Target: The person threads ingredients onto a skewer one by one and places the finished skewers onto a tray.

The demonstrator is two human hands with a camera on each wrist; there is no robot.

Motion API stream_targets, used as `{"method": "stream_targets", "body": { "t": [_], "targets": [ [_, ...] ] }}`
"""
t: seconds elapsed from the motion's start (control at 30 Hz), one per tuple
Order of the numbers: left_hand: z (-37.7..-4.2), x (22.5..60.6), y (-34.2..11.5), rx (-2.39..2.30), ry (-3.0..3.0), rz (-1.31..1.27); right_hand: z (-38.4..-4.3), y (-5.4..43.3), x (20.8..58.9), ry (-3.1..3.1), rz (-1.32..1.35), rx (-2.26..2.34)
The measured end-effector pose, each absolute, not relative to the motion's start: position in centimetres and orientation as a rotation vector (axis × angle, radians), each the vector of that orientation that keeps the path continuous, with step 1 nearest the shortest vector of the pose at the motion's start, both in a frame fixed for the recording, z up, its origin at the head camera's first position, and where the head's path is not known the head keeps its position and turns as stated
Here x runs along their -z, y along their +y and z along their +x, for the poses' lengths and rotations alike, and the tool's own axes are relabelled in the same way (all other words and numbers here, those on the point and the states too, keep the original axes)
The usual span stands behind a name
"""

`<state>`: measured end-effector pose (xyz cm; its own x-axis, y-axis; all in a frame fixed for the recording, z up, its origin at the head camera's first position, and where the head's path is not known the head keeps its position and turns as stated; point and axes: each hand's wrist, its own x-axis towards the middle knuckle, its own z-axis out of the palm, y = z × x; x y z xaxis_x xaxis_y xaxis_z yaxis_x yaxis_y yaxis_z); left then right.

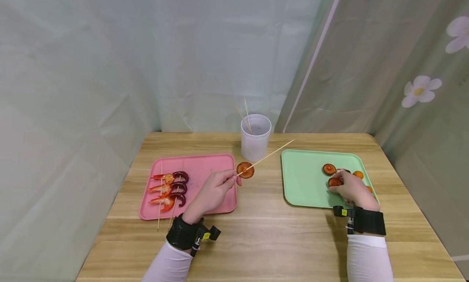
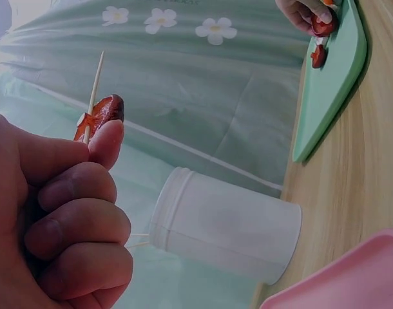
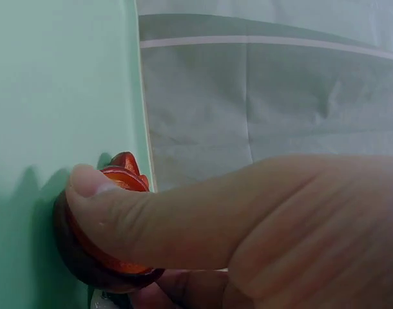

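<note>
My left hand (image 1: 216, 191) pinches a wooden skewer (image 1: 275, 152), which slants up to the right. A brown mushroom cap (image 1: 245, 170) is threaded on it just past the fingertips; the left wrist view shows the skewer's pointed tip beyond the mushroom cap (image 2: 109, 109). Over the green tray (image 1: 304, 180), my right hand (image 1: 355, 190) grips another mushroom cap (image 1: 335, 182), the thumb lying across its face in the right wrist view. One more mushroom cap (image 1: 329, 169) lies on the tray just beyond that hand. The right fingers are partly hidden behind the thumb and the cap.
On the left, a pink tray (image 1: 216, 161) bears skewered shrimp (image 1: 165, 189) and dark curled tentacle pieces (image 1: 179, 187). A white cup (image 1: 254, 145) with a couple of skewers (image 1: 247, 115) stands at the back. Orange round pieces (image 1: 358, 174) lie at the green tray's right side.
</note>
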<state>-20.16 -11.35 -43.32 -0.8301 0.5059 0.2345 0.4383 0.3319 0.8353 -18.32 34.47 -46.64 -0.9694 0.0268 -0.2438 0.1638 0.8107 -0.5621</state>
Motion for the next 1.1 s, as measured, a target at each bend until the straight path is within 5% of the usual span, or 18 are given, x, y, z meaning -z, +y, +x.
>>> {"method": "stream_targets", "body": {
  "t": [1.1],
  "targets": [
    [-19.6, 43.2, -10.5, -1.396, 2.505, 0.941, -18.9, 28.1, 43.4, 2.267, -0.031, 2.146]
  ]
}}
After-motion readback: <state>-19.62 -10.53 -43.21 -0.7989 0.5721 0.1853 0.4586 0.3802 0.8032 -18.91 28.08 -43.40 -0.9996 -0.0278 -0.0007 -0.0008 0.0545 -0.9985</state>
